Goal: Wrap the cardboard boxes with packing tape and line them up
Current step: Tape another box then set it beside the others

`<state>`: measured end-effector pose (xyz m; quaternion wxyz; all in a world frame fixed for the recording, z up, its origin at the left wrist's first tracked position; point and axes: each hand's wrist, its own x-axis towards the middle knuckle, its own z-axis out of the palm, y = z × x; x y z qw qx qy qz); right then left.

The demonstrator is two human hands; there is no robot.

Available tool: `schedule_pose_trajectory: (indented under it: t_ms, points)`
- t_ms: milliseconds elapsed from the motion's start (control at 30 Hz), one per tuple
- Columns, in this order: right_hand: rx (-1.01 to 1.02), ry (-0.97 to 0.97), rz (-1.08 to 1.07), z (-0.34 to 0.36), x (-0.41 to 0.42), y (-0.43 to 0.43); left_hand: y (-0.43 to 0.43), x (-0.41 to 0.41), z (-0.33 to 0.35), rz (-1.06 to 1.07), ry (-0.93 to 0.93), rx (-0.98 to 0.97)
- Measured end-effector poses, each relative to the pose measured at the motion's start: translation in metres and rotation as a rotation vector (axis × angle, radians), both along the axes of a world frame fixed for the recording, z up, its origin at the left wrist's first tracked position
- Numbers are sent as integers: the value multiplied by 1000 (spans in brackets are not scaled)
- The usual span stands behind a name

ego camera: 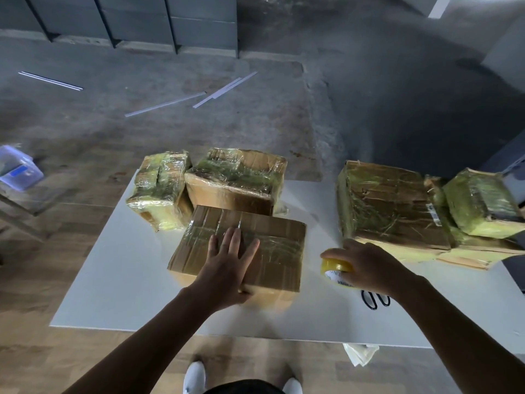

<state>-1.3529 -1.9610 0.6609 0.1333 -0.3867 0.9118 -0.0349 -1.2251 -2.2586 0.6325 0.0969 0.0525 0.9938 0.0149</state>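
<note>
A cardboard box (272, 245) with clear tape across its top lies near the front of the white table (119, 280). My left hand (227, 260) rests flat on its top, fingers spread. My right hand (366, 265) grips a yellow roll of packing tape (333, 268) just right of that box, close to the table top. Two taped boxes stand behind: a small one (159, 191) at the left and a larger one (241, 177) beside it. To the right lie a big taped box (389, 203) and a smaller one (483, 203).
Black-handled scissors (375, 301) lie on the table under my right wrist. A crumpled white scrap (360, 354) hangs at the table's front edge. A blue-lit device (20, 172) sits on a low stand at the left. White strips (224, 91) lie on the concrete floor.
</note>
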Motion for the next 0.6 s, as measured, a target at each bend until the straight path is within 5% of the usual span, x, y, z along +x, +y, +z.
schedule_pose_trajectory:
  t_ms: [600]
  points:
    - [-43, 69, 11, -36, 13, -35, 85, -21, -3, -57, -23, -163]
